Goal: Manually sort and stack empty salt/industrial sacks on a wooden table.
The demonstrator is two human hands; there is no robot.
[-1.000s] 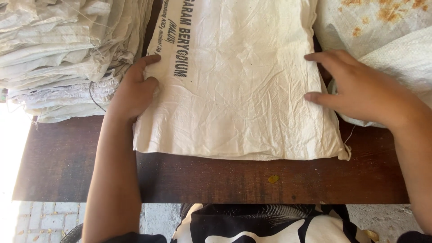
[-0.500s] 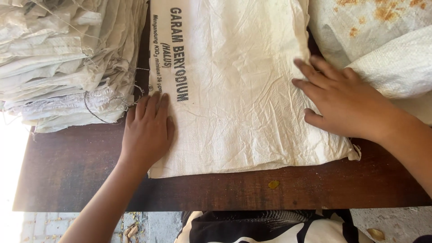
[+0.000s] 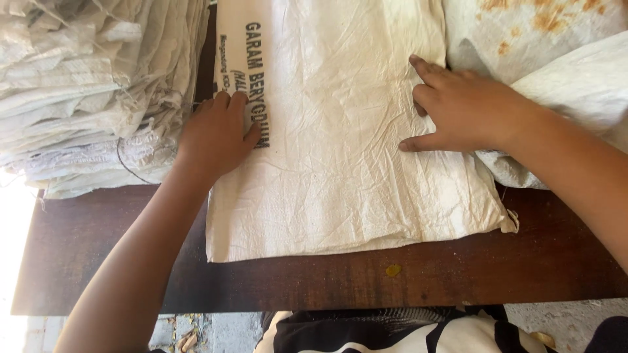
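A cream woven sack (image 3: 340, 150) with dark printed lettering lies flat on a dark wooden table (image 3: 118, 261). My left hand (image 3: 216, 134) rests palm down on the sack's left edge, over the lettering, fingers together. My right hand (image 3: 461, 108) lies flat on the sack's right side, fingers spread and pointing left. Neither hand grips anything. The sack's near edge sits a little back from the table's front edge.
A tall stack of folded white woven sacks (image 3: 85, 91) stands at the left. More sacks, one with rust-coloured stains (image 3: 543, 26), are piled at the right, under my right forearm. The table's front edge (image 3: 327, 304) runs along the bottom, with pale floor below.
Both hands have slid farther up the sack, away from me. The left hand went from the sack's lower left edge onto the lettering. The sack shifted slightly.
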